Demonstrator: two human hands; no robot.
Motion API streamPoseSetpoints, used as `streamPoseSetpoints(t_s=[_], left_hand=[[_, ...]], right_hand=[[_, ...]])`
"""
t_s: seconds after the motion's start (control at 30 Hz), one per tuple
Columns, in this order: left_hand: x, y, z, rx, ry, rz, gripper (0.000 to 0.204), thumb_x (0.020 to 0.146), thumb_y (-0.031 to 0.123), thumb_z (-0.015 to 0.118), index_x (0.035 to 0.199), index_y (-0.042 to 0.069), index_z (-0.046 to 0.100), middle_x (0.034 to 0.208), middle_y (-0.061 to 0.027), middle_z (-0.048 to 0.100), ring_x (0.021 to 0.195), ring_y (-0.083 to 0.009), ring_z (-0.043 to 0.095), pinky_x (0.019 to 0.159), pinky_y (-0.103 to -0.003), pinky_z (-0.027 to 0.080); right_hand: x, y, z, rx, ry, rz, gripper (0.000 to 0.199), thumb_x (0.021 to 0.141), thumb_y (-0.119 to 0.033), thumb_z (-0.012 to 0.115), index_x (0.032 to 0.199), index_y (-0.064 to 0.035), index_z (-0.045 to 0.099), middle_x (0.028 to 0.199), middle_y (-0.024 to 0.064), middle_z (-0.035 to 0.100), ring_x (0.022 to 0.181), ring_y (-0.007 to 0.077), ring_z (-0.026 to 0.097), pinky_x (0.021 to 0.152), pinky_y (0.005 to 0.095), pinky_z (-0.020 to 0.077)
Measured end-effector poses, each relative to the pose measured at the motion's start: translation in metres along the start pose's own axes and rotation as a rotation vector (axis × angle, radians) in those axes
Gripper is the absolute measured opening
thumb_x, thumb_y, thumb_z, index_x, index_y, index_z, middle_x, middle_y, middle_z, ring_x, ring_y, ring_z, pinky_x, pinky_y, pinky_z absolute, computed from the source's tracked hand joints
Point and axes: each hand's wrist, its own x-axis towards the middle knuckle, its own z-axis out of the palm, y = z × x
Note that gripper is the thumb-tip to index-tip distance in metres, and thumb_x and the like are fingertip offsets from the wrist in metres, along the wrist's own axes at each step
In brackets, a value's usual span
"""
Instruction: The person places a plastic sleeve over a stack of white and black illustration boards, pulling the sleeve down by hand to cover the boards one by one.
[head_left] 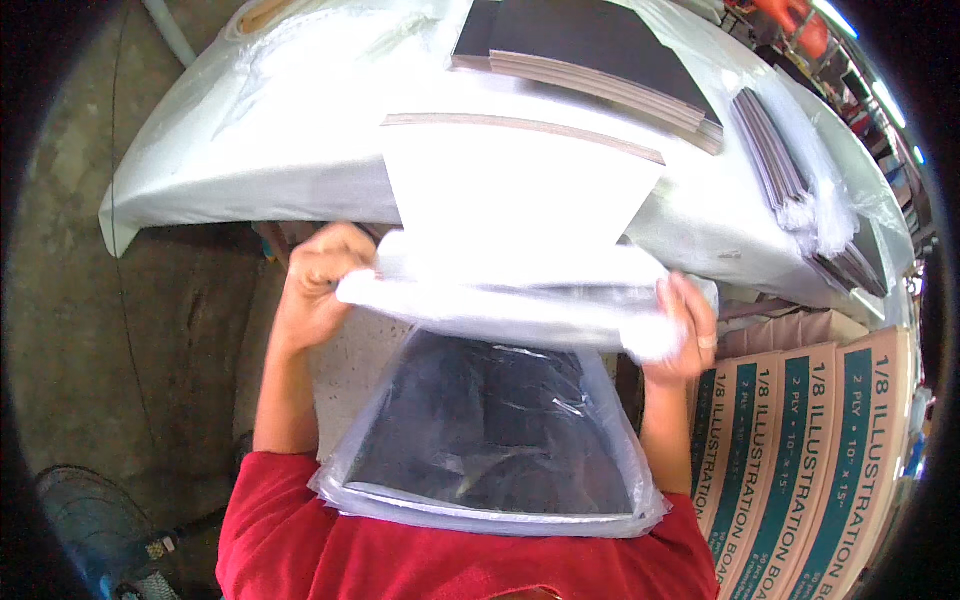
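My left hand [325,280] pinches one corner of the mouth of a clear plastic bag [500,305], and my right hand [688,330] grips the opposite corner. Motion smears the bag edge by the right hand. A stack of white boards [525,190] reaches from the table toward me, its near end meeting the bag's mouth. Whether that end sits inside the bag I cannot tell. Against my red shirt, below my hands, leans a dark board bundle [490,430] wrapped in clear plastic.
On the white-covered table [250,160] lies a stack of black-faced boards [600,60] at the far side. Plastic-wrapped dark boards [775,150] lie at the right. Brown cardboard boxes [800,440] stand in a row beside my right arm. Concrete floor [70,280] shows at left.
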Motion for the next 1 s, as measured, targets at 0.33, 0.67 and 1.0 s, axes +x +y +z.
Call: streamPoseSetpoints(t_s=[0.33,0.67,1.0], left_hand=[[-0.085,-0.194,0.071,-1.327,0.086,-0.946,0.011,0.08,0.018,0.054,0.086,0.009,0.053,0.076,0.0003,0.054,0.066,-0.013,0.051,0.058,-0.027,0.042],[-0.149,-0.235,0.102,-0.139,-0.332,-1.018,0.022,0.076,0.017,0.057,0.093,0.002,0.057,0.08,-0.0067,0.06,0.07,-0.0163,0.056,0.062,-0.03,0.046],[0.07,0.07,0.085,-0.225,-0.146,-0.223,0.023,0.08,0.025,0.058,0.089,0.003,0.056,0.078,-0.0008,0.056,0.069,-0.0079,0.049,0.062,-0.02,0.037]], right_hand=[[-0.161,0.08,0.067,1.65,-0.477,1.679,0.016,0.079,-0.02,0.052,0.068,-0.0099,0.048,0.044,-0.004,0.037,0.037,0.0058,0.034,0.036,0.0206,0.0261],[-0.152,0.102,0.057,0.536,-0.867,1.383,0.016,0.073,-0.018,0.062,0.079,-0.0049,0.056,0.06,-0.0018,0.05,0.047,0.0055,0.041,0.042,0.0212,0.0338],[0.053,-0.058,0.059,1.836,-0.437,1.069,0.058,0.089,-0.036,0.034,0.133,-0.004,0.015,0.135,0.0172,0.02,0.122,0.0261,0.025,0.094,0.04,0.0324]])
